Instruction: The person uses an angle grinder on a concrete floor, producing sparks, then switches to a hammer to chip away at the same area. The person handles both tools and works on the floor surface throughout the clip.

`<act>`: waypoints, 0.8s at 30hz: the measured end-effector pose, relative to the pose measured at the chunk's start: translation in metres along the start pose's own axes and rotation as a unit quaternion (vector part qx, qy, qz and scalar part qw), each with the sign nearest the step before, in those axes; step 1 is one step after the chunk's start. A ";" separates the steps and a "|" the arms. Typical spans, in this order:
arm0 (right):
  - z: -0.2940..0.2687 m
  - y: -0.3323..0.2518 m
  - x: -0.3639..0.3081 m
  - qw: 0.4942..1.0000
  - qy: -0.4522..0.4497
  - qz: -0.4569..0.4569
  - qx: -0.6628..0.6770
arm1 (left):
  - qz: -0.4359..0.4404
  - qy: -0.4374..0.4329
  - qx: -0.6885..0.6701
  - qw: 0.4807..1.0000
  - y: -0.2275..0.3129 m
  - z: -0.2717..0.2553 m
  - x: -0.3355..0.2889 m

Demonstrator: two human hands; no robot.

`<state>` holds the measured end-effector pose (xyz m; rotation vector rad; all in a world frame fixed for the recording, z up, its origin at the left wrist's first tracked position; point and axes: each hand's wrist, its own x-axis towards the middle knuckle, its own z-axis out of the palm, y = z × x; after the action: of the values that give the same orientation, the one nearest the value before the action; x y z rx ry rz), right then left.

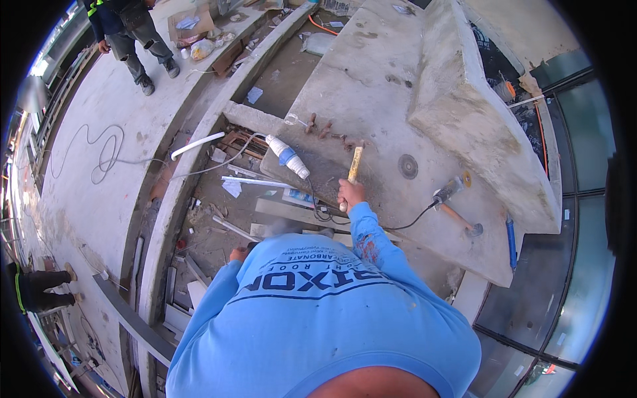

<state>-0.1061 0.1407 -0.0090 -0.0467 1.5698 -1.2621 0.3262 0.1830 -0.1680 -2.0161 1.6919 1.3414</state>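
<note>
My right hand (pixel 352 193) is closed around a short, narrow, yellowish tool (pixel 355 166), held upright above the concrete ledge; its exact kind is unclear. My left hand (pixel 239 254) hangs lower left beside my blue shirt, fingers curled by a small dark thing that I cannot make out. Left of the yellowish tool lies a white and blue cord connector (pixel 287 157). A black cord runs from it to a grinder-like power tool (pixel 449 191) with a yellowish disc, on the slab at right. Near that rests a hammer (pixel 461 220) with a wooden handle.
A round drain cover (pixel 408 166) sits in the concrete slab, with rusty metal pieces (pixel 325 130) near its edge. A blue tube-shaped thing (pixel 511 241) lies by the glass panels (pixel 584 119). White pipe (pixel 197 146) and boards litter the trench. Two people (pixel 136 40) stand at left.
</note>
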 end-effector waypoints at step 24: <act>0.015 0.012 -0.007 0.948 -0.054 -0.064 -0.307 | 0.045 0.087 -0.034 0.995 0.018 -0.001 0.024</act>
<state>-0.0864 0.1397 -0.0109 -0.6128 1.8304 -0.8048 0.3094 0.1599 -0.1778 -2.1767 1.8551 1.3014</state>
